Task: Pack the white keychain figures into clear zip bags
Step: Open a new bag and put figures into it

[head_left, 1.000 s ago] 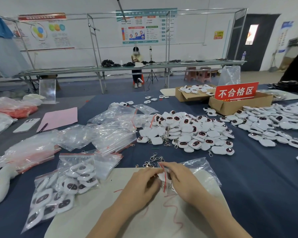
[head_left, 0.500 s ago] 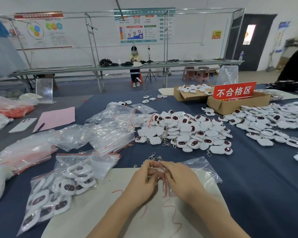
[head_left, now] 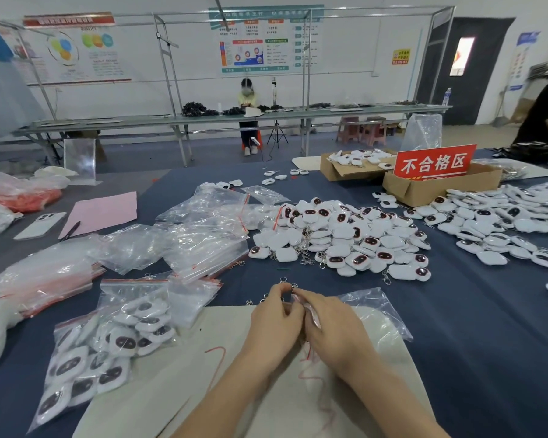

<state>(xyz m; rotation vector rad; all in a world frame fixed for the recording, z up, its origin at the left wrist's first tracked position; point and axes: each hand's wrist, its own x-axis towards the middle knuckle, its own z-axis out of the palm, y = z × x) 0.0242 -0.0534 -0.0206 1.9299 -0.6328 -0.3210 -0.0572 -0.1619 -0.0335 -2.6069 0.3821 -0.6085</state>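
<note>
My left hand (head_left: 274, 322) and my right hand (head_left: 331, 327) meet over a beige mat (head_left: 159, 384), both pinching the red-striped top edge of a clear zip bag (head_left: 374, 314) that lies under my right hand. White figures show faintly inside the bag. A big heap of white keychain figures (head_left: 345, 238) with dark faces lies just beyond my hands. Filled zip bags (head_left: 108, 346) sit at my left. Empty clear bags (head_left: 200, 245) are piled behind them.
Another spread of figures (head_left: 500, 226) covers the right side. Two cardboard boxes (head_left: 424, 188) with a red sign (head_left: 434, 162) stand behind it. Loose metal clasps (head_left: 266, 297) lie by my fingers. A phone (head_left: 40, 226), pink paper (head_left: 102, 213) and pen lie far left.
Both hands have slid along the bag's zip edge toward its far end, fingertips now pinched close together there. The bag has stayed on the mat.
</note>
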